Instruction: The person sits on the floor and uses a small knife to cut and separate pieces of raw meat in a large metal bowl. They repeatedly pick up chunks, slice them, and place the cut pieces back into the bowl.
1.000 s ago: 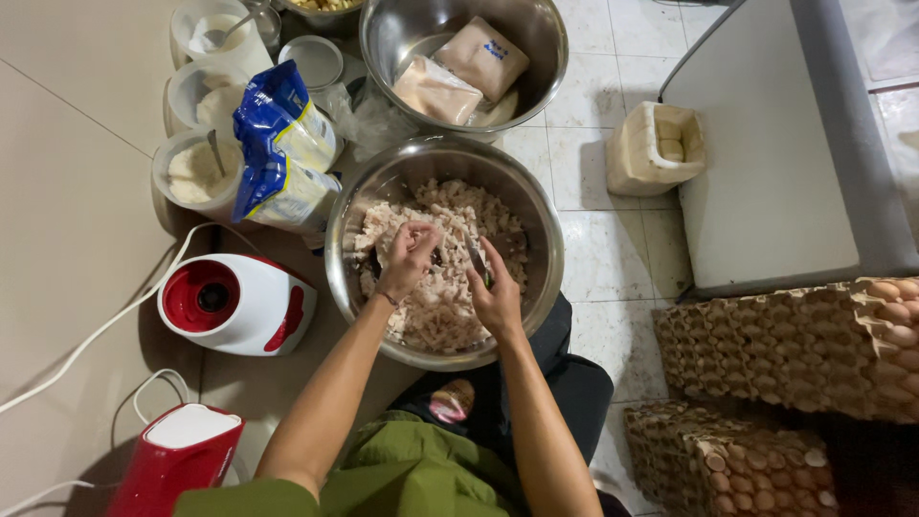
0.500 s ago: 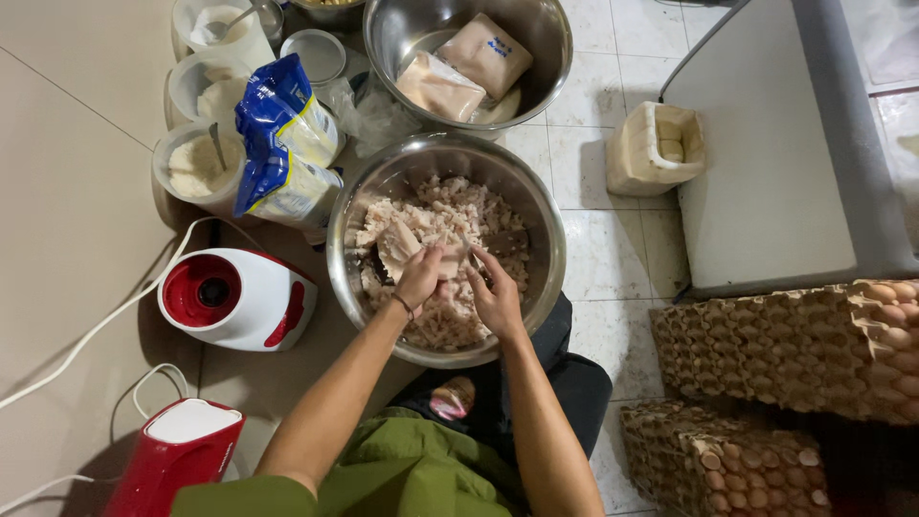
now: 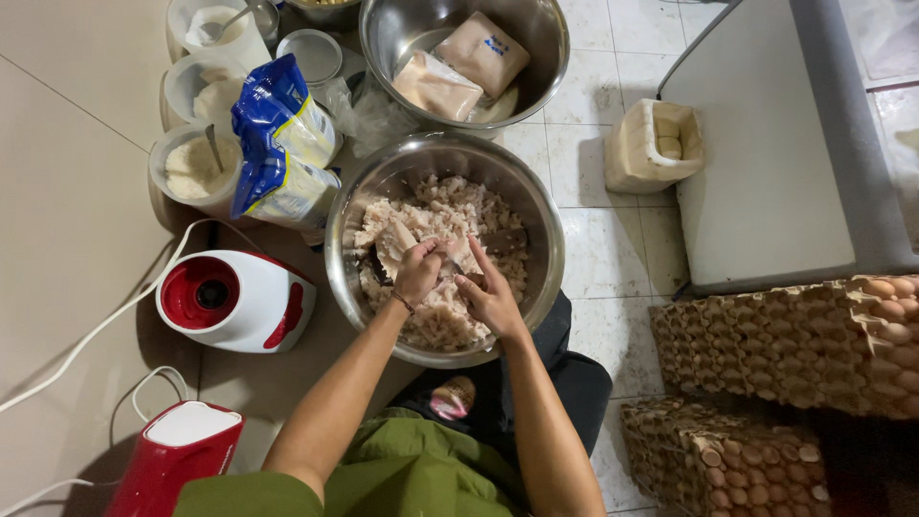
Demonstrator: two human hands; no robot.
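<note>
Both hands work inside the wide stainless-steel mixing bowl (image 3: 337, 251) set on the floor between the person's knees; the left hand (image 3: 418, 272) has its fingers curled shut around a pale, flat strip of raw meat (image 3: 397, 239) lifted off the heap of chopped pinkish meat (image 3: 450, 206); the right hand (image 3: 493, 299) rests just beside it with fingers loosely spread over the heap. To tear well, it seems best to grip the strip near its end, pull against the grain, and work low over the bowl so pieces fall inside, clear of the blue-and-yellow plastic bag (image 3: 282, 148) at the rim.
</note>
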